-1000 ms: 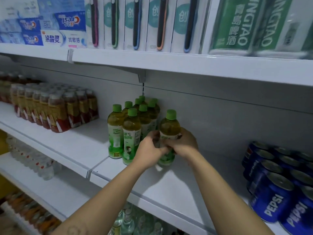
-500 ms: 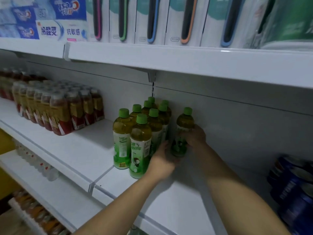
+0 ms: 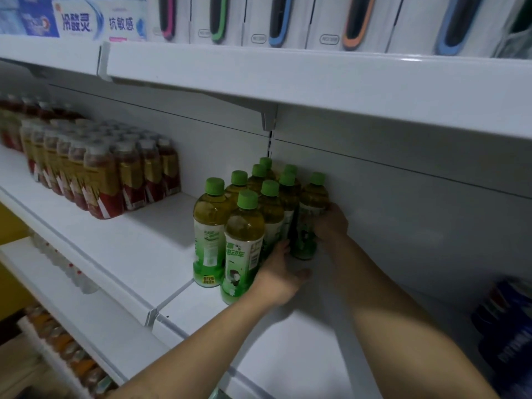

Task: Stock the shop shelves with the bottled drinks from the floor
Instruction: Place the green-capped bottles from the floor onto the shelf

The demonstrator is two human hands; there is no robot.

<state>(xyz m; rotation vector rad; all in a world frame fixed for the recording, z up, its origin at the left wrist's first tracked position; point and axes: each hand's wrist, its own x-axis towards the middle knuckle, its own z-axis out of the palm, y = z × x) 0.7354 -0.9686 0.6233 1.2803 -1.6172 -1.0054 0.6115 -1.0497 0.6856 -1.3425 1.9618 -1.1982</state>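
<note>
One bottle per placement. Hold green-capped bottle (image 3: 312,203) upright at rear of shelf (image 3: 288,355), against bottle cluster (image 3: 244,226). Right hand (image 3: 331,223): fingers wrapped round bottle body. Left hand (image 3: 280,272): fingers straight, bracing cluster. Release only after seating base flat, clear of back panel (image 3: 403,211).

Your right grip (image 3: 331,223) curls its fingers out of sight behind the rear bottle (image 3: 312,208). Your left grip (image 3: 280,276) loses its fingertips among the front bottles (image 3: 244,243). At the shelf's (image 3: 288,355) right edge the blue cans (image 3: 506,335) are blurred and cut off, and the lower-shelf goods (image 3: 66,358) are too blurred to identify.
</note>
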